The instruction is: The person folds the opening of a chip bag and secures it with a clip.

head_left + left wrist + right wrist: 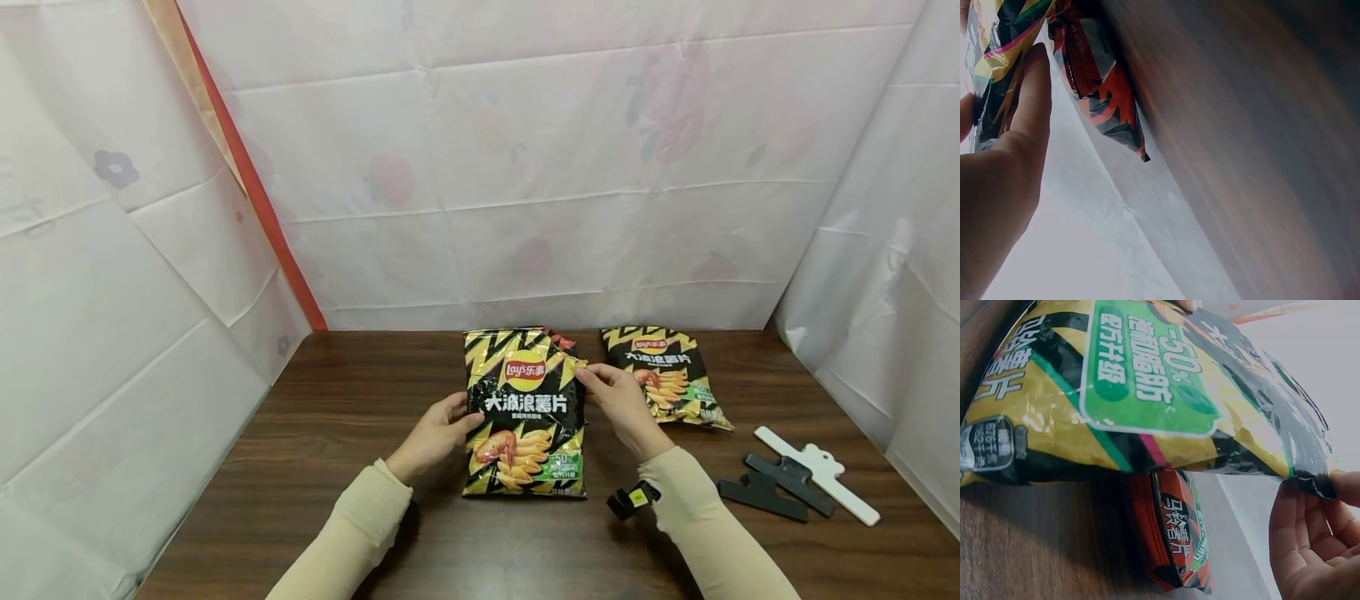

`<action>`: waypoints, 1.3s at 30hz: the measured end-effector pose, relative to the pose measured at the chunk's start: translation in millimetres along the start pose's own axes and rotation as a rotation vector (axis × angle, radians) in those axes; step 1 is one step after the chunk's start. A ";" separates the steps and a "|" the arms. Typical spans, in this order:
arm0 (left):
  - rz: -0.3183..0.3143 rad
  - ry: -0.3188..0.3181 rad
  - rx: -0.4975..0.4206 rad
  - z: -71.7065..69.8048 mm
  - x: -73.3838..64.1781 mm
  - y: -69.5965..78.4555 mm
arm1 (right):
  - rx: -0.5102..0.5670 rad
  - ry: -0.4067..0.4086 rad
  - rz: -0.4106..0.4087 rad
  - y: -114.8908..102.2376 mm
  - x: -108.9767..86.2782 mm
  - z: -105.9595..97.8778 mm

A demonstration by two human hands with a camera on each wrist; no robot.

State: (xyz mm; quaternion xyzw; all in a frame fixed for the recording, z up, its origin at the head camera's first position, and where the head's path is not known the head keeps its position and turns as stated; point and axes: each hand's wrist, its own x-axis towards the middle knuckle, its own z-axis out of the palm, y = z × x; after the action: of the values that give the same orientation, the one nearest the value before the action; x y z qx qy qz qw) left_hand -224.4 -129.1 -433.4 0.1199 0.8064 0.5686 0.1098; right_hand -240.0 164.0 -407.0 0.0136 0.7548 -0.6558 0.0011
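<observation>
"beginning with the head view: where is the chip bag (pixel 525 404)?"

"front outward, over the bench (pixel 322 433); the left hand (pixel 438 433) pinches one side, the right hand (pixel 618 408) the other, near the top."

"left wrist view?"

"fingers (pixel 1034 94) behind the bag, thumb (pixel 965 117) in front; a red bag (pixel 1125 109) beyond."

"right wrist view?"

"fingers pinching an edge. probably light, soft, slick, its contents fragile; best gripped by flat margins, sparing the puffed middle."

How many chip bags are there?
3. The front bag is held by the left hand and right hand; the red bag is behind it; the right bag lies on the table. More could be hidden.
</observation>
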 end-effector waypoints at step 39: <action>0.107 0.026 -0.025 -33.7 17.0 41.4 | 0.122 0.008 0.008 -1.2 -5.6 1.6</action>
State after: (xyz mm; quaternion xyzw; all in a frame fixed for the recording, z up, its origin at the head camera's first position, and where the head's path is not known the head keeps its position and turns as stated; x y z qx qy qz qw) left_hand -248.2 -140.3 -384.0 0.1540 0.7930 0.5853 0.0701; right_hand -234.5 162.2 -405.9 0.0193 0.7136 -0.7003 0.0002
